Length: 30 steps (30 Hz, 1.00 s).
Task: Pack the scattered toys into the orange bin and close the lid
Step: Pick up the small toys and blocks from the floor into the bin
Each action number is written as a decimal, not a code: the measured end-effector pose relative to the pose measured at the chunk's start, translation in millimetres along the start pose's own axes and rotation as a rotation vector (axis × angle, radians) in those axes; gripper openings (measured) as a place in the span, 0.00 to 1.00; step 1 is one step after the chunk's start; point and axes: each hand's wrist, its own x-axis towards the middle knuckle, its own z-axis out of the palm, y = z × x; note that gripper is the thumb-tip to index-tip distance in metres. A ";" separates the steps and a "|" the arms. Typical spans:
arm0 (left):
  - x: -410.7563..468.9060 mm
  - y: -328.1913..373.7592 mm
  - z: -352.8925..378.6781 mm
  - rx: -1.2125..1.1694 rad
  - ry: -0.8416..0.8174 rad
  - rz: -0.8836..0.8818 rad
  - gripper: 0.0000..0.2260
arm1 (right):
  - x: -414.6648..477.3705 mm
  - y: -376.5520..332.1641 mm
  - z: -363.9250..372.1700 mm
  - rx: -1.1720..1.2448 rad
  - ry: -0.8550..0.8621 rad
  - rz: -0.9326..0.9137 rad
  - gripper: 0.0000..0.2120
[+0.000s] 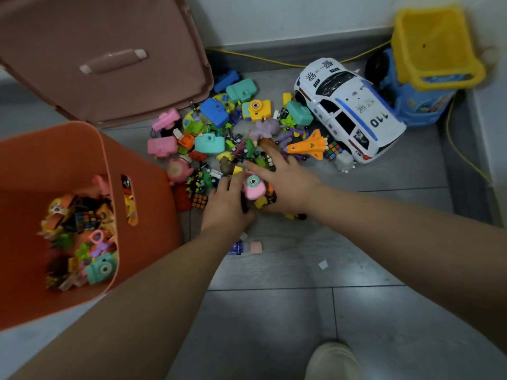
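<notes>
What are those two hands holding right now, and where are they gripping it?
A pink toy camera, cupped between both hands: the left hand curls its fingers round one side, and the right hand lies straight-fingered against the other.

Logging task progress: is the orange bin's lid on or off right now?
Off. The lid stands apart behind the orange bin, whose open top shows toys inside.

Grey floor tiles [274, 311] spread below the white wall [274, 15]. Along the wall's foot runs dark skirting [274, 49], a yellow cable [260, 59] beside it.
</notes>
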 end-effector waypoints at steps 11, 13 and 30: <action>-15.9 2.2 -7.5 0.223 -0.025 -0.125 0.36 | -2.8 -21.8 -4.7 -0.141 -0.079 -0.024 0.26; -14.0 -1.0 -7.4 0.238 -0.094 -0.120 0.39 | -5.8 -16.9 -3.9 -0.105 -0.078 -0.017 0.21; -24.6 4.0 -18.0 -0.089 -0.090 -0.202 0.12 | -46.9 -0.7 -42.6 0.351 0.150 0.110 0.10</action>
